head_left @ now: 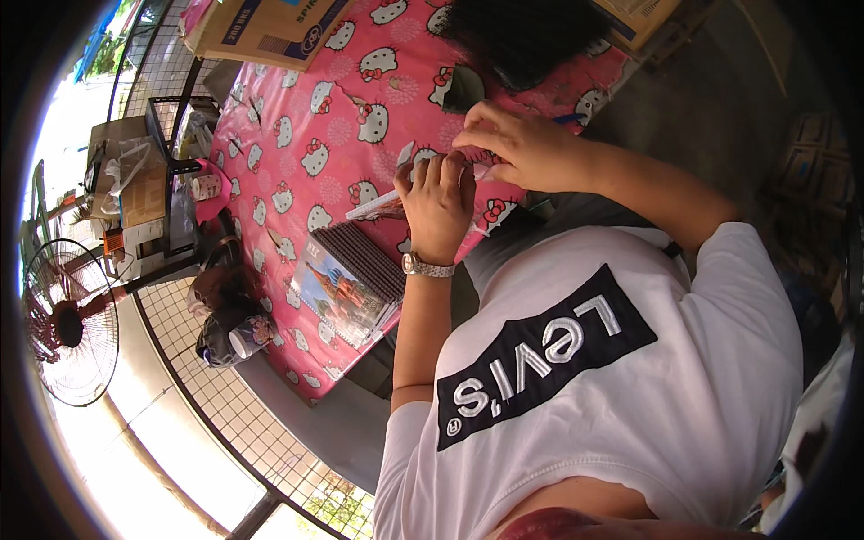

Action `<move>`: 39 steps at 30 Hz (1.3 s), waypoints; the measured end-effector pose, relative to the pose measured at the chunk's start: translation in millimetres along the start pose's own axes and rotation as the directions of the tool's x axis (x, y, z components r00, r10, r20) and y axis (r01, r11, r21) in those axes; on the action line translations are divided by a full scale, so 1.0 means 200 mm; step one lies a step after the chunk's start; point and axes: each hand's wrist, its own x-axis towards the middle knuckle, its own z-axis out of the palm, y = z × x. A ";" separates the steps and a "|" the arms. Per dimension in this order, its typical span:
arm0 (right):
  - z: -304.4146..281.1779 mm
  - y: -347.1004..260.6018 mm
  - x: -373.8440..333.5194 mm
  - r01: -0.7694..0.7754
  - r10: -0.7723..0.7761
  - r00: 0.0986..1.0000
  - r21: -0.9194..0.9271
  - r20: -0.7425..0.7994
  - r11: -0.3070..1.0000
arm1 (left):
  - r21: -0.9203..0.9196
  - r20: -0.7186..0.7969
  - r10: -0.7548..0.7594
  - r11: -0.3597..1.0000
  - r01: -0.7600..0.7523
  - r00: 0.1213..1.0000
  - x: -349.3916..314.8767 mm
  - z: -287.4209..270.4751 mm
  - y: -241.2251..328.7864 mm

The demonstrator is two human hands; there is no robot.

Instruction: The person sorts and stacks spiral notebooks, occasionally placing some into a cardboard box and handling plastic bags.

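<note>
My left hand (437,200), with a metal watch on the wrist, is closed over a spiral notebook (378,207) at the table's near edge. Its fingers curl across the top and hide most of the cover. From the right, my right hand (526,150) reaches in with bent fingers, its thumb and forefinger around the notebook's right end. What lies right between those fingertips is partly hidden. Beside my left wrist is a stack of spiral notebooks (337,290), with dark bindings and a colourful building on the top cover.
A pink patterned cloth covers the table (297,193). Toward the back are a cardboard box (270,34), a heap of thin black strands (526,40) and a dark flat piece (464,88). A standing fan (67,322) and a bag with a cup (236,337) are at left.
</note>
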 end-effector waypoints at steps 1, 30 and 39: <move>0.00 -0.01 0.00 0.081 -0.088 0.994 -0.105 -0.058 0.991 | -0.006 -0.004 0.002 1.000 -0.002 1.000 0.00 0.00 0.00; 0.02 0.30 0.20 -0.494 -0.102 0.723 0.615 0.683 0.614 | -0.031 -0.105 -0.198 0.980 0.195 0.975 -0.19 0.05 0.03; -0.01 0.27 0.16 -0.556 -0.155 0.694 0.660 0.704 0.506 | -0.043 -0.072 -0.205 0.978 0.202 0.976 -0.19 0.05 0.09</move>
